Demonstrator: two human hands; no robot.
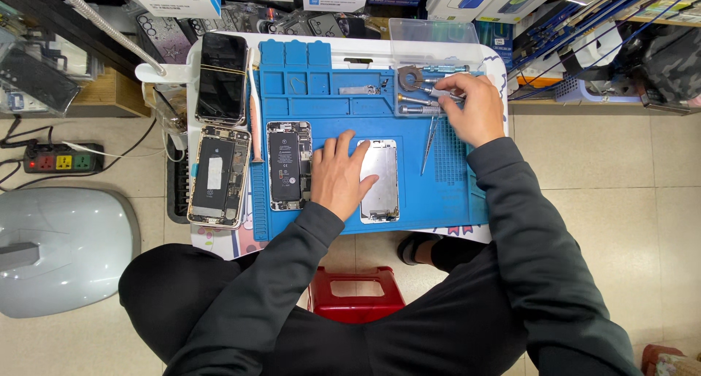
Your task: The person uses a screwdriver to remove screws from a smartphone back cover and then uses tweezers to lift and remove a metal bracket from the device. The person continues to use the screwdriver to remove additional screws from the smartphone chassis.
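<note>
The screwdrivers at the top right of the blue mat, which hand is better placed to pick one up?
Right. The right hand already rests on the screwdrivers in the mat's tool tray. The left hand lies flat mid-mat, between the opened phone and the silver display panel, pinning its edge.

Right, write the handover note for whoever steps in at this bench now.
Left hand: flat on the blue mat, fingertips on the silver screen panel.
Right hand: among the screwdrivers at the mat's top right; grip unclear.
Opened phone lies left of the left hand, battery exposed. Tweezers lie beside the panel.
Done: phone opened, panel off. Left: panel not refitted.
</note>
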